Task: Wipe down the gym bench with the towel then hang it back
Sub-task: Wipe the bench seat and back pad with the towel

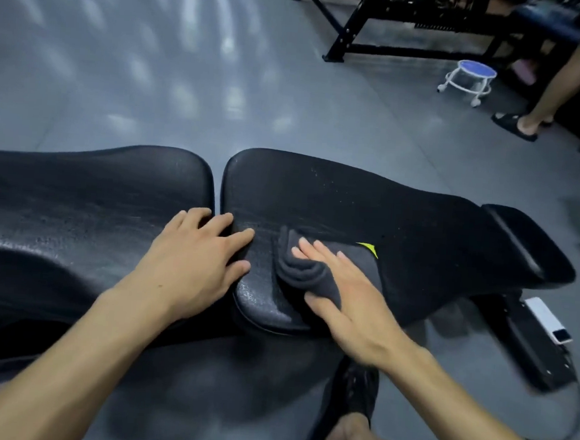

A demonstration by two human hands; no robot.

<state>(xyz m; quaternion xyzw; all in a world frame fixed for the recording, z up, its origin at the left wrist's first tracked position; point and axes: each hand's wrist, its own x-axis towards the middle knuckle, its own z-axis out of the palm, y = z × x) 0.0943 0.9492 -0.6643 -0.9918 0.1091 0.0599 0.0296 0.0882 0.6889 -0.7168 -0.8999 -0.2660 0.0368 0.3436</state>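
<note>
The towel (315,273), dark grey and bunched into soft folds, lies on the near edge of the bench's right pad (368,211), and we see our right hand (351,303) laid flat on top of it. The fingers are straight and spread, pressing the cloth down onto the pad, with the thumb running along the towel's near side rather than curling round it. A small yellow tag (369,248) shows just beyond the fingertips. Our left hand (196,261) rests just beside the towel, apart from it, with its fingers stretched out across the gap between the left pad (88,185) and the right pad, holding nothing. Both pads are black and textured. Further off on the grey floor (154,73) stand a small blue-topped stool (472,76) and a black metal frame (381,27).
</note>
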